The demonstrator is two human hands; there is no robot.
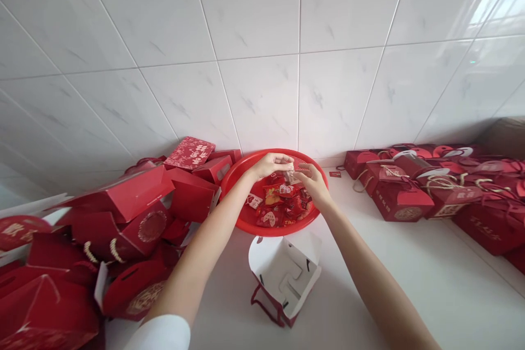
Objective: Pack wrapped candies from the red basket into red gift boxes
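Observation:
Over a round red plastic basket [229,213] both my hands are close together. My left hand [268,167] reaches in from the left, its fingers closed with a small pale wrapped packet [291,176] at the tips. Just to the right, my right hand [312,181] has curled fingers near the same packet; what they pinch is too small to make out. Small red wrapped sweets [283,205] lie in the basket below. In front of it stands an open gift box [283,273], white inside, with a dark red ribbon handle at its near left side. I see nothing inside it.
Red gift boxes [118,229], some open, are heaped on the left. Closed red boxes [400,199] with cord handles stand in rows on the right. A small red tag [335,174] lies on the white counter [356,273]. A tiled wall [262,93] rises behind.

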